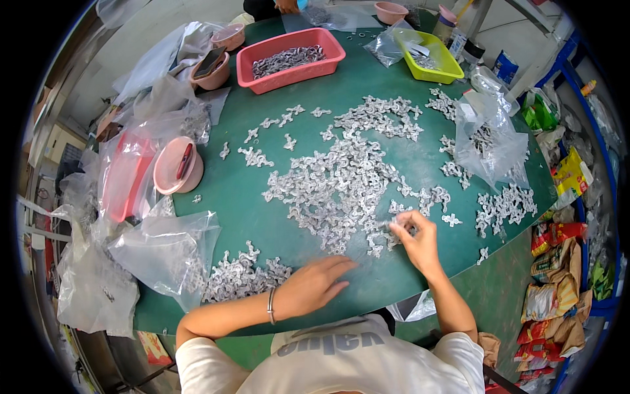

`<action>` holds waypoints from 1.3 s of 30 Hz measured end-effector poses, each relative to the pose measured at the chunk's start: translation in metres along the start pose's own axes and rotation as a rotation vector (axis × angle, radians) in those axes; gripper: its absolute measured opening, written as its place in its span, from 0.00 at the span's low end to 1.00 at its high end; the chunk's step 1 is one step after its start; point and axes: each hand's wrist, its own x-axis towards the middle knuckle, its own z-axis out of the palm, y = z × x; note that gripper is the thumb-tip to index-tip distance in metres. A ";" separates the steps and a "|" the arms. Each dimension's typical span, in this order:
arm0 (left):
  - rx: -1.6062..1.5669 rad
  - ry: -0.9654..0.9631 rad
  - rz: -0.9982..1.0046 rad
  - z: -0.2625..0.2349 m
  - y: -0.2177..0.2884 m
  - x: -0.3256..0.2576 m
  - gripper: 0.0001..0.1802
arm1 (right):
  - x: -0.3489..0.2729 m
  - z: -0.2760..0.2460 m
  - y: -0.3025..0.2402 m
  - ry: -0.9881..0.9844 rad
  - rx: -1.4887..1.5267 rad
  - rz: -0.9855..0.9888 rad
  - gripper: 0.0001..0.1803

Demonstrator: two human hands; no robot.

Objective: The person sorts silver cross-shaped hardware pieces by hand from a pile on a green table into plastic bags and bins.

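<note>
1. Left hand [314, 284] at lower centre of the frame, lying flat and wide open on the green table [262, 217], palm down, holding nothing.
2. Just left of this hand, a small heap of metal parts [243, 272], partly under a clear plastic bag [167, 253].
3. Right hand [417, 240] at lower right of centre, fingers narrowed to a pinch on one small metal piece [398, 225].
4. Large spread of silver metal pieces [341, 184] in the middle of the frame, touching the right hand's fingertips.
5. Red basket [290, 59] with more parts at top centre; yellow tray [430, 56] at upper right.
6. Pink bowl [177, 164] at left, beside a red tray in plastic.
</note>
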 end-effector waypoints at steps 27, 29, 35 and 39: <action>-0.683 0.578 0.038 0.048 0.059 -0.030 0.15 | -0.110 -0.015 -0.090 -0.214 0.765 -0.019 0.13; -0.682 0.581 0.065 0.051 0.061 -0.031 0.15 | -0.115 -0.015 -0.088 -0.209 0.800 -0.021 0.12; -0.829 0.501 0.079 0.057 0.070 -0.030 0.14 | -0.126 -0.022 -0.085 -0.153 0.802 -0.088 0.11; -0.925 0.446 0.129 0.067 0.077 -0.026 0.13 | -0.136 -0.026 -0.079 -0.092 0.852 -0.117 0.11</action>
